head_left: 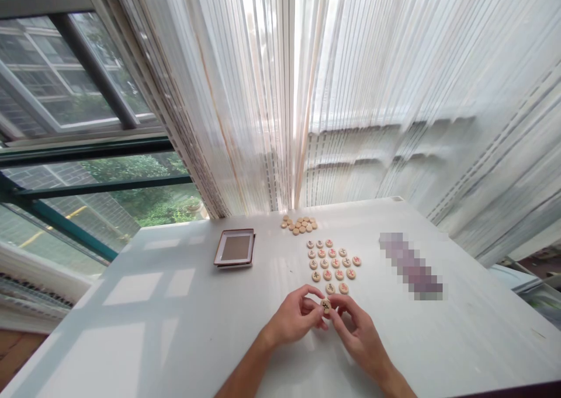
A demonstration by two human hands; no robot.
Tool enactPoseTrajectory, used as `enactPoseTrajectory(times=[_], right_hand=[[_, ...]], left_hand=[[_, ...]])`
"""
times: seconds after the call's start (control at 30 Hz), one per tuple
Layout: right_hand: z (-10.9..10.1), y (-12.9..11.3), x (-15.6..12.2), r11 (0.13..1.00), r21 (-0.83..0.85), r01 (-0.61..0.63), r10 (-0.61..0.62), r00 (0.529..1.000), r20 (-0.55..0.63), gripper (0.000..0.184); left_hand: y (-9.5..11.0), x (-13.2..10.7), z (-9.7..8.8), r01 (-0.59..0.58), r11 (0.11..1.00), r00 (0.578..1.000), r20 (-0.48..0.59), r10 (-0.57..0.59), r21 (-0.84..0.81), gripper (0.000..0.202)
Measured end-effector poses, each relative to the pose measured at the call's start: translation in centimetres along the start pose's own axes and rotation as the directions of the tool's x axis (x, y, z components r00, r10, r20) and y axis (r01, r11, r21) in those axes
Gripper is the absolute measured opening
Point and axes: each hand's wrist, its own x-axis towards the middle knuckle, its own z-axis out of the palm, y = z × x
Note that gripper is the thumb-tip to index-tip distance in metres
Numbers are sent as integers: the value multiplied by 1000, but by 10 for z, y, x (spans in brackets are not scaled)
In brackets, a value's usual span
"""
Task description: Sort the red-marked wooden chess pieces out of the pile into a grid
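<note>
Between my two hands is a round wooden Chinese chess piece (325, 305) with a dark character facing up. My left hand (298, 315) pinches its left edge between thumb and fingers. On the opposite edge, the thumb and fingers of my right hand (356, 328) close on the same piece. Just beyond my fingertips, several face-up Chinese chess pieces (335, 263) lie in rough rows, some with red characters and some with black. Farther back, a loose cluster of pieces (302, 226) shows blank wooden faces.
A shallow square box (235, 248) with a brown rim sits left of the pieces. To the right lies a pixelated, purplish long shape (412, 266). The white table (175, 328) ends at a sheer curtain (263, 94), with a window frame (79, 53) at left.
</note>
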Motion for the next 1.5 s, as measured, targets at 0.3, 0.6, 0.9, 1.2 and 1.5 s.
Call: enactPoseTrajectory(times=[0.3,0.6,0.9,1.2,1.5], right_hand=[[0,4,1,993,75,-89,89,996,6,21],[0,6,2,989,112,-100,96,995,39,22],[0,0,2,992,95,-87,87,996,7,19],[0,-3,6,994,71,-84,88,995,-56,26],[2,5,5,999,11,-48,48,999,-21,21]], left_hand=[[0,-1,1,-13,1000,1000,9,14,-23,35],[-5,1,-3,-21,1000,1000,15,21,-8,37],[-4,1,-3,11,997,999,38,-8,-77,35],[-2,2,3,-29,999,999,-25,28,-31,34],[-3,1,4,-76,996,996,-40,74,-37,32]])
